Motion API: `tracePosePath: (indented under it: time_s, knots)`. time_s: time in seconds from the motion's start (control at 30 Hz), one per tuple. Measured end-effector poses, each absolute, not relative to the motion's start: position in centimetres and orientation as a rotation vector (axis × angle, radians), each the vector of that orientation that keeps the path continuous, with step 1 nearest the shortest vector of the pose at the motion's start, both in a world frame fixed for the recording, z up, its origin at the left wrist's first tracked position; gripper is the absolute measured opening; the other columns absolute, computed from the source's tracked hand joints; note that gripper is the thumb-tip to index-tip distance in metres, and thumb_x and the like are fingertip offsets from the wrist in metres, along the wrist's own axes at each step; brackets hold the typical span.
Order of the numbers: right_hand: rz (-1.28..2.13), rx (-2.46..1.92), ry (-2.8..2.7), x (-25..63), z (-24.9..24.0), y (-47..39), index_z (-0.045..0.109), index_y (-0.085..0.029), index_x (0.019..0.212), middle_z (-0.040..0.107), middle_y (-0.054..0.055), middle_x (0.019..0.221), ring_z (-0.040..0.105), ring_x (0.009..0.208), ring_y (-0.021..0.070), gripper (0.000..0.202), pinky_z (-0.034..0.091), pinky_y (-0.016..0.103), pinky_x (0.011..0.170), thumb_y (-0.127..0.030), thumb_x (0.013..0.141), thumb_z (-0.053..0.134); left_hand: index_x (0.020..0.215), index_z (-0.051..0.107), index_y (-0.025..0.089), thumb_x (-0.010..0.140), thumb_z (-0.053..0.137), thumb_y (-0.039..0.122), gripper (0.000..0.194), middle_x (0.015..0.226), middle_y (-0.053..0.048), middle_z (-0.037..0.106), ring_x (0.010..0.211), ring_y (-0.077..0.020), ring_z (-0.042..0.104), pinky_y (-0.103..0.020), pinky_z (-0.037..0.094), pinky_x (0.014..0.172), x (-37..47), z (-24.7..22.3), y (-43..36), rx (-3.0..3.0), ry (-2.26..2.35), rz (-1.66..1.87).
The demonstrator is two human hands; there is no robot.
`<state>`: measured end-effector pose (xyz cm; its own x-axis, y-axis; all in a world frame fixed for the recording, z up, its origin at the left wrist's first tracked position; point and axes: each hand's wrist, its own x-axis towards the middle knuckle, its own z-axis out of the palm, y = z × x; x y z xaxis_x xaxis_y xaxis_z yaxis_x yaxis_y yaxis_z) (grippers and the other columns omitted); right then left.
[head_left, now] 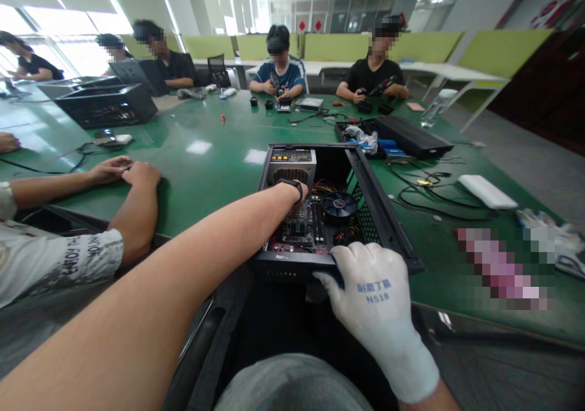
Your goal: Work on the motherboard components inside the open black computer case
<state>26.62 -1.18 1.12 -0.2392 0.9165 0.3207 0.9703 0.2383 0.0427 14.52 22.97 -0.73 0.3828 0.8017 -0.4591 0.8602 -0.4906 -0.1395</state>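
Observation:
An open black computer case (pixel 388 216) lies on the green table's near edge. Inside it are a silver power supply (pixel 292 170), a motherboard (pixel 301 225) and a round black fan (pixel 339 204). My left hand (pixel 299 199), bare with a black wristband, reaches into the case beside the power supply; its fingers are hidden. A white glove marked N518 covers my right hand (pixel 372 277), which is closed round the near rim of the case, thumb in front and fingers over the top.
On the right lie black cables (pixel 423 201), a white box (pixel 487 192) and gloves (pixel 555 240). Behind the case is a black tray (pixel 411 137). At left, a neighbour's hands (pixel 137 170) rest over the table (pixel 205 173). Several people sit across.

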Motion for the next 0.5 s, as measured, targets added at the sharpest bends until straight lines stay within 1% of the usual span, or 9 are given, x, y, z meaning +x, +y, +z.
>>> tracePosePath:
  time_s: [0.13, 0.27, 0.37, 0.43, 0.5]
  knots:
    - [-0.359, -1.785, -2.287, 26.68, 1.02, -1.2, 0.056, -0.025, 0.085, 0.055, 0.004, 0.079, 0.045, 0.077, 0.0247, 0.026, 0.017, 0.036, 0.066, -0.05, 0.082, 0.063, 0.107, 0.076, 0.01, 0.048, 0.088, 0.034, 0.065, 0.106, -0.015, 0.073, 0.11, -0.0344, 0.063, -0.037, 0.045, 0.102, 14.67, -0.43, 22.61, 2.472, 1.532, -0.648]
    - [-0.366, -1.78, -2.289, 26.77, 1.03, -1.25, 0.057, -0.025, 0.086, 0.055, 0.005, 0.079, 0.045, 0.077, 0.0246, 0.026, 0.016, 0.036, 0.066, -0.05, 0.082, 0.063, 0.107, 0.075, 0.007, 0.05, 0.087, 0.035, 0.065, 0.107, -0.018, 0.072, 0.109, -0.0358, 0.063, -0.04, 0.046, 0.1, 14.77, -0.14, 22.28, 2.53, 1.5, -0.722]
    - [-0.362, -1.775, -2.289, 26.76, 1.02, -1.23, 0.057, -0.024, 0.084, 0.056, 0.005, 0.079, 0.044, 0.077, 0.0245, 0.027, 0.016, 0.036, 0.066, -0.05, 0.082, 0.063, 0.106, 0.075, 0.005, 0.048, 0.088, 0.031, 0.064, 0.107, -0.019, 0.072, 0.107, -0.0358, 0.064, -0.039, 0.048, 0.098, 14.73, -0.11, 22.23, 2.571, 1.475, -0.778]
    - [-0.361, -1.776, -2.287, 26.73, 0.99, -1.21, 0.057, -0.024, 0.085, 0.055, 0.005, 0.079, 0.044, 0.077, 0.0244, 0.026, 0.016, 0.036, 0.066, -0.05, 0.082, 0.063, 0.105, 0.076, 0.005, 0.047, 0.089, 0.026, 0.063, 0.107, -0.019, 0.073, 0.105, -0.035, 0.065, -0.037, 0.048, 0.098, 14.7, -0.13, 22.26, 2.589, 1.47, -0.77]
    - [-0.366, -1.778, -2.283, 26.7, 0.96, -1.18, 0.057, -0.025, 0.086, 0.055, 0.005, 0.079, 0.044, 0.077, 0.0244, 0.026, 0.017, 0.036, 0.066, -0.05, 0.081, 0.063, 0.105, 0.075, 0.005, 0.047, 0.088, 0.024, 0.062, 0.108, -0.018, 0.073, 0.105, -0.0338, 0.065, -0.035, 0.048, 0.097, 14.72, -0.17, 22.33, 2.612, 1.446, -0.798]
